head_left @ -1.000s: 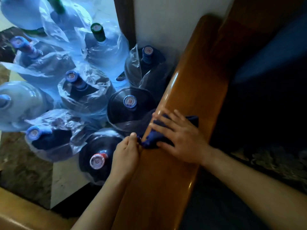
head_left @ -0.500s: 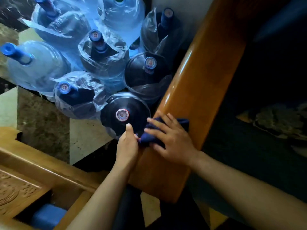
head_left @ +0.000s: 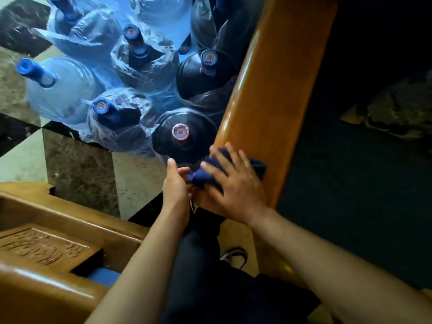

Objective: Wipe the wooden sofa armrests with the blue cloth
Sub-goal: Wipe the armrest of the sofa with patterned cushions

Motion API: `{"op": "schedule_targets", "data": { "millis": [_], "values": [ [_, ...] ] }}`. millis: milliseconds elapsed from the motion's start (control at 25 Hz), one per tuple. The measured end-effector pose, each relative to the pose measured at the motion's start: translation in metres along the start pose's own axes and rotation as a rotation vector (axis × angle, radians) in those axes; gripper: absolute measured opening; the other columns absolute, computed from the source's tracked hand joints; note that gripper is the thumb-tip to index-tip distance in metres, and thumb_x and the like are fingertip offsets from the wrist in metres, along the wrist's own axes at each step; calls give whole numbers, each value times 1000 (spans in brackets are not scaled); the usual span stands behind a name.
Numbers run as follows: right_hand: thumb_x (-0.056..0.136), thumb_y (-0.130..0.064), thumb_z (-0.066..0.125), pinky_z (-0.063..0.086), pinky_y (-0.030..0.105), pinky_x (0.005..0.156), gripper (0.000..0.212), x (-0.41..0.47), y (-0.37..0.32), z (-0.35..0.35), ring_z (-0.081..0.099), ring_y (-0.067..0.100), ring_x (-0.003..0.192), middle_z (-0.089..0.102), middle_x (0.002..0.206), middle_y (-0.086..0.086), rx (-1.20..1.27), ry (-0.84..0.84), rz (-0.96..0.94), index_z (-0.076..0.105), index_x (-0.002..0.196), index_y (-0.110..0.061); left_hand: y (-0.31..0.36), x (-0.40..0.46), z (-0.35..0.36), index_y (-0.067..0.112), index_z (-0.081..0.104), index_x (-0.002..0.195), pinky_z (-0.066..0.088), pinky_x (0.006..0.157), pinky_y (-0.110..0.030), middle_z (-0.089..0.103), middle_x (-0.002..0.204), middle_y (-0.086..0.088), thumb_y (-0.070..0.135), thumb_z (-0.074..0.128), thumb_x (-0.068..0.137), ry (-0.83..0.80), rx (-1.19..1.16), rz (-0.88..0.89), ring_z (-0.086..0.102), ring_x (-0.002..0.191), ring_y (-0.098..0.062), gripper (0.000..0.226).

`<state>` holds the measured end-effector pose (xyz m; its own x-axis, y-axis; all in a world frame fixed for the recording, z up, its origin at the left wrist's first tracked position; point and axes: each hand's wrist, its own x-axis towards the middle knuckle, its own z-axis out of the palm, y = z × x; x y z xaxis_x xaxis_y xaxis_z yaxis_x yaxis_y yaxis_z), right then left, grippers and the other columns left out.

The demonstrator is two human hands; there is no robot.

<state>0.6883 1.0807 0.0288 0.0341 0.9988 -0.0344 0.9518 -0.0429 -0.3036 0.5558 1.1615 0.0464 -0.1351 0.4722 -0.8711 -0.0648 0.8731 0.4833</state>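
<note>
Head view shows the wooden armrest [head_left: 273, 94] running up and away from the right hand [head_left: 236, 192], most of its glossy length beyond the fingers and, I judge, left to wipe. That hand lies spread flat, pressing the blue cloth [head_left: 205, 176] onto the near end, while the left hand [head_left: 175, 185], just beside it, pinches the cloth's hanging edge

I see armrest [head_left: 275, 94] carrying cloth [head_left: 210, 176]; checkered floor [head_left: 138, 181] carrying water jugs [head_left: 63, 90], most bagged.
</note>
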Motion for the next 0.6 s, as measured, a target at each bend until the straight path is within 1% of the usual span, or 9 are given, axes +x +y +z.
{"op": "schedule_targets", "data": {
  "millis": [40,120,200,240,320,400,440,520,600],
  "values": [
    [99,-49,50,20,52,127,51,-33,-6,4,29,34,155,39,165,3,7,-12,-93,57,146,-31,-3,-5,-1,11,62,92,53,71,-38,69,85,-14,52,40,103,-7,47,40,64,73,-27,48],
    [100,-44,53,26,50,125,46,-78,2,6,37,33,151,46,160,3,29,15,-129,62,142,-26,-24,-27,0,10,65,104,57,87,-46,73,101,-16,43,53,97,34,462,209,69,88,-30,36],
    [99,-35,57,32,50,122,43,-101,12,-1,42,33,149,51,156,5,120,44,-3,66,138,-20,-53,-65,4,10,67,114,52,98,-49,69,116,-18,37,58,92,100,860,431,66,104,-34,36],
    [100,-31,59,33,48,121,41,-108,12,-6,42,31,149,52,156,6,210,71,153,66,138,-18,-63,-84,10,10,66,117,50,99,-48,67,120,-18,36,59,93,91,903,491,64,108,-34,36],
    [103,-34,57,36,33,117,39,-119,0,-22,47,26,144,57,150,2,539,143,622,64,138,-20,-74,-120,32,13,65,118,56,91,-43,72,115,-13,38,60,95,-96,731,362,70,101,-26,34],
    [104,-45,48,43,17,99,38,-150,-6,-51,61,22,124,66,127,-5,835,288,937,67,130,-23,-92,-160,53,16,67,116,61,80,-36,77,104,-8,40,61,96,-348,637,222,75,90,-20,32],
    [103,-48,46,47,20,94,41,-168,-6,-66,63,21,117,66,120,-5,867,326,955,67,127,-23,-102,-178,61,17,69,112,62,72,-31,78,98,-7,39,62,97,-405,651,212,77,84,-17,28],
    [98,-47,48,46,33,104,47,-209,-6,-101,56,21,120,63,126,1,860,355,917,63,137,-24,-121,-217,74,13,72,105,59,64,-29,81,87,-7,30,64,98,-479,632,191,78,78,-18,20],
    [87,-40,54,39,34,113,60,-239,-6,-123,48,20,129,57,137,2,966,365,901,56,146,-27,-130,-240,80,5,74,104,61,70,-35,82,84,-11,18,64,98,-543,540,96,80,81,-25,18]
  ]
}}
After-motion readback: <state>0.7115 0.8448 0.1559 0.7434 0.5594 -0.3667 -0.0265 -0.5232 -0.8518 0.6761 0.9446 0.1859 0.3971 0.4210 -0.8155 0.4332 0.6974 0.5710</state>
